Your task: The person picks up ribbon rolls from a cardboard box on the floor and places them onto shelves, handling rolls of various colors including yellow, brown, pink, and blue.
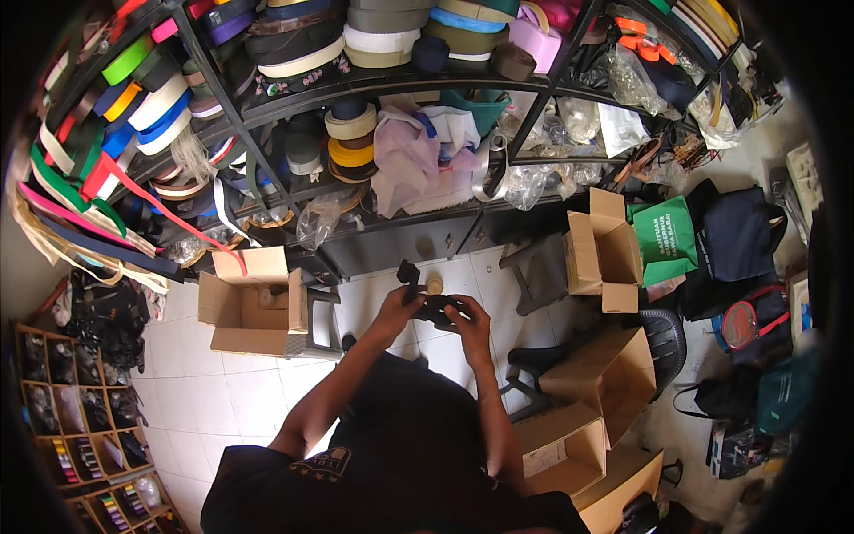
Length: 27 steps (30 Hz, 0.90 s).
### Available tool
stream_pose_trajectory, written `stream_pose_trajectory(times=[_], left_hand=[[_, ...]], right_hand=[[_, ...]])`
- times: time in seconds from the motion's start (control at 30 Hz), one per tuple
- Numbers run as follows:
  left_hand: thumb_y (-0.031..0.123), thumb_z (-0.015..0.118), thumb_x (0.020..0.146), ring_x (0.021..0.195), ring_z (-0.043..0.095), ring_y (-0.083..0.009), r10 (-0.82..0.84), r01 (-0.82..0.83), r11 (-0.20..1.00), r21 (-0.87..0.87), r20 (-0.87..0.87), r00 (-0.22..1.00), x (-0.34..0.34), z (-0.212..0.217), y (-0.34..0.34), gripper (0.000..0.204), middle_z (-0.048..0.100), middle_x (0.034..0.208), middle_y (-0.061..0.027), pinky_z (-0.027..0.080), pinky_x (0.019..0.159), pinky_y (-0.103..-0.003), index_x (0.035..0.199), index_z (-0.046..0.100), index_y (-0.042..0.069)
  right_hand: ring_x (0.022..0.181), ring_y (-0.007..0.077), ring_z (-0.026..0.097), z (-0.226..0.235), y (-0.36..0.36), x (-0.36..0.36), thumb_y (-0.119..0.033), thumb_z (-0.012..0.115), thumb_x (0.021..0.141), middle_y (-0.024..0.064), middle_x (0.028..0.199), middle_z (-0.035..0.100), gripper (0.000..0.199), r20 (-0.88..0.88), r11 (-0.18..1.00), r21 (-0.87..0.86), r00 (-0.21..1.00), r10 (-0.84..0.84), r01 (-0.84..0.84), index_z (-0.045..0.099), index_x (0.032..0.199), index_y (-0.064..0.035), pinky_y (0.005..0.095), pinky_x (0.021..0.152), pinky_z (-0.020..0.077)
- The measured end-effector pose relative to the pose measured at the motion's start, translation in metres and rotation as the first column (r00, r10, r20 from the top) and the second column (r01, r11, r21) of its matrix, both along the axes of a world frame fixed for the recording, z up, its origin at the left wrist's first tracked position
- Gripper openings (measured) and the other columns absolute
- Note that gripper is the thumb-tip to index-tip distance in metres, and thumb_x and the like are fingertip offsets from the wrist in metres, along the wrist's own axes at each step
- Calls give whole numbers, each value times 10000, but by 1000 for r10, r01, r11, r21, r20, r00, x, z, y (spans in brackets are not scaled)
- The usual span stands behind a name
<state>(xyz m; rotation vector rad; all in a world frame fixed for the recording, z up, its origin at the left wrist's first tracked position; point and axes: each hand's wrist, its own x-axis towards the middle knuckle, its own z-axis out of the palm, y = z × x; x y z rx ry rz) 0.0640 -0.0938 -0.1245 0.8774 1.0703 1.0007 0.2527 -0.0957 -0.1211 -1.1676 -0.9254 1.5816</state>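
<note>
Both my hands are in front of my body, close together at the middle of the view. A dark, black piece (436, 310) spans the gap between them; its exact kind is too small to make out. The fingers of my left hand (397, 313) are closed on its left side, and a black part (409, 272) sticks up beyond that hand. My right hand (471, 319) grips the right side with bent fingers. Just past the hands shows a small tan round thing (435, 286); whether it touches the black piece, I cannot tell.
An open cardboard box (245, 319) rests on a grey stool at the left. More open boxes (598, 245) stand at the right by dark chairs (663, 343). Ahead, black shelves (374, 230) hold strap rolls and plastic bags. A wooden compartment rack (76, 400) stands far left.
</note>
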Motion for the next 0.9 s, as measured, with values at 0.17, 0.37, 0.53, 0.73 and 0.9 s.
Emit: stream_pose_trajectory(times=[0.17, 0.37, 0.53, 0.73, 0.9], left_hand=[[187, 548, 976, 960, 642, -195, 26, -26, 1000, 3, -41, 999, 11, -2, -3, 364, 680, 1039, -112, 502, 880, -350, 1217, 535, -85], [271, 474, 1013, 807, 626, -140, 15, 23, 998, 67, -515, 857, 31, -33, -20, 351, 676, 866, -82, 509, 704, -308, 1077, 641, -30], [280, 502, 996, 710, 625, -175, 125, -150, 986, -73, -272, 954, 51, -6, -23, 394, 639, 744, -123, 481, 655, -333, 936, 635, -86], [350, 424, 1034, 796, 625, -151, 253, -253, 957, -141, -17, 967, 62, -12, -21, 464, 647, 818, -92, 508, 693, -309, 991, 636, -60], [401, 385, 1014, 901, 664, -335, -19, 21, 1000, 0, -403, 915, 62, -25, -1, 514, 680, 903, -206, 497, 797, -419, 1037, 642, -43]], right_hand=[[884, 136, 644, 7, 0, 19, -142, 740, 848, 81, 1022, 679, 343, 270, 946, 113, 926, 266, -305, 634, 1148, -15, 273, 773, 514], [814, 124, 638, 1, -7, 12, -169, 773, 819, 88, 968, 688, 362, 381, 925, 119, 877, 292, -360, 634, 1104, 6, 251, 737, 508], [863, 166, 644, -2, -26, -6, -190, 781, 819, 104, 959, 681, 392, 302, 989, 138, 948, -98, 59, 622, 1118, 8, 276, 786, 507], [984, 195, 628, 1, -28, -1, -166, 707, 880, 107, 1043, 658, 388, 346, 969, 247, 933, -101, 13, 605, 1223, -17, 310, 883, 488], [911, 163, 627, -1, -14, 32, -130, 732, 850, 73, 1034, 660, 407, 449, 942, 66, 853, 267, -330, 603, 1219, -17, 295, 817, 499]])
